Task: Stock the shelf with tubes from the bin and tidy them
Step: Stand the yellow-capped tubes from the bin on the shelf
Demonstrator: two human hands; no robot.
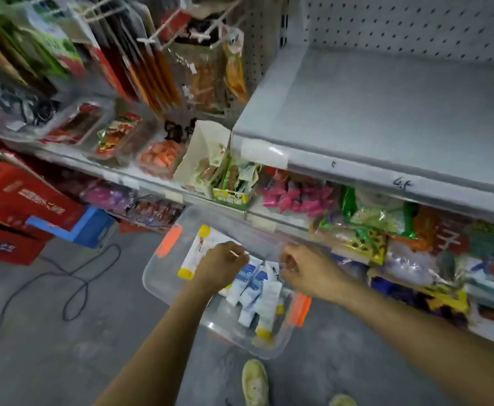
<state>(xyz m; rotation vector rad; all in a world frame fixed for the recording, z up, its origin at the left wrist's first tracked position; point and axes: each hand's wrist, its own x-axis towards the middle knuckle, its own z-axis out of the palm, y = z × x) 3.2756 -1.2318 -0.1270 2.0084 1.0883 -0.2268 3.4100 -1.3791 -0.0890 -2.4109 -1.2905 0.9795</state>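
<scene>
A clear plastic bin with orange latches stands on the floor below the shelving. Inside it lie several white tubes, some with blue labels, some with yellow caps, and a larger yellow-capped tube at the left. Both hands reach down into the bin. My left hand is curled over the tubes at the bin's middle. My right hand is curled at the bin's far right side, fingers down among the tubes. What each hand holds is hidden by its own back. The grey shelf at upper right is bare.
Lower shelves at right hold pink packets and green snack bags. Snack boxes and trays sit on the left shelf, packets hang above. Red cartons and a black cable lie on the floor at left. My shoe is near the bin.
</scene>
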